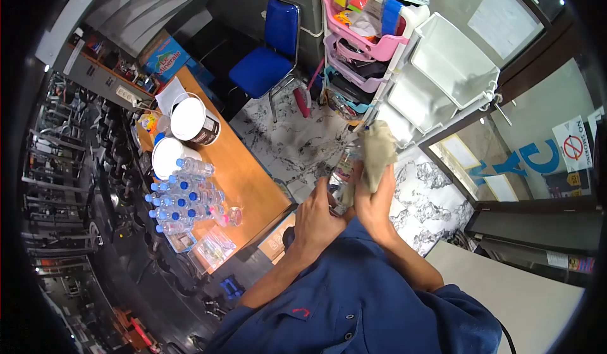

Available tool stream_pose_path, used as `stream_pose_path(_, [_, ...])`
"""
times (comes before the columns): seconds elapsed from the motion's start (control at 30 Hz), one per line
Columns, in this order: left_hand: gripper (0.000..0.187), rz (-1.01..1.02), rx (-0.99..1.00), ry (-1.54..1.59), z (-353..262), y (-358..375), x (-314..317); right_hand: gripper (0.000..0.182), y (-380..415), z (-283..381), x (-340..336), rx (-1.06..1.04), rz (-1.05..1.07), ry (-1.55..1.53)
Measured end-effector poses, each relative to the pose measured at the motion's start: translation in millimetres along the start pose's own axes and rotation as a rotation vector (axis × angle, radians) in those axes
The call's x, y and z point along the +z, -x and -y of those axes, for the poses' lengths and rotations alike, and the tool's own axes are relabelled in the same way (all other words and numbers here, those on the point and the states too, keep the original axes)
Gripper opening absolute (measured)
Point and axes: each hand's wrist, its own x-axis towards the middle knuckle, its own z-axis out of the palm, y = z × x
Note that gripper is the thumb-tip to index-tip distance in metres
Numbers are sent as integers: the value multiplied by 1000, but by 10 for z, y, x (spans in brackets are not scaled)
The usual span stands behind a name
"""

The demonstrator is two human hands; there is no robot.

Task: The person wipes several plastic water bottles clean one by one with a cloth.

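My left hand (312,220) is closed around a clear plastic water bottle (343,172), which it holds tilted in front of my body. Right beside it, my right hand (375,196) grips a beige cloth (379,151) that hangs over the fingers and lies against the bottle's side. The lower end of the bottle is partly hidden by my fingers and the cloth.
To the left is a wooden desk (253,192) bearing several blue-capped bottles (183,196) and two white buckets (188,120). A blue chair (262,69) stands ahead. White stacked bins (452,56) and a pink basket (373,44) are at the front right, near a glass door (537,132).
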Motion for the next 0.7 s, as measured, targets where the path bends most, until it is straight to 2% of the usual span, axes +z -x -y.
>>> stream_pose_path(0.07, [68,-10,26,-45,41,-5,-34,56,72,-7,18,-38,16,47])
stream_pose_path(0.17, [71,-8,20,-24,28,-18,-69,61,72,-45,-20,-202,38,125])
stream_pose_path(0.2, [71,-13,30,-13,23,-17,-71,65,93,-4,-3,-176,70,44])
stream_pose_path(0.3, [72,20,29,36,3,-54,-100,64,70,38,-29,-248,107,56])
stream_pose_path(0.33, [73,69,5,63,-5,-86,-138,55,102,-59,40,-372,16,47])
stream_pose_path(0.37, [75,117,-18,89,-1,-110,-177,51,103,-56,-4,-407,90,68])
stream_pose_path(0.43, [77,228,75,480,214,-144,-182,43,49,93,-154,-471,238,112])
stream_pose_path(0.5, [78,334,97,691,397,-183,-196,43,127,80,-180,-532,252,-20])
stream_pose_path(0.57, [75,442,47,719,481,-210,-217,40,404,-126,-145,-538,293,-152])
stream_pose_path(0.6, [76,439,39,735,462,-187,-228,37,406,-149,-168,-448,251,-172])
stream_pose_path(0.67, [75,607,-61,992,464,-109,-250,33,412,-194,-214,-268,164,-224])
stream_pose_path(0.7, [75,688,-114,1119,448,-88,-264,39,393,-76,-158,-83,63,-406])
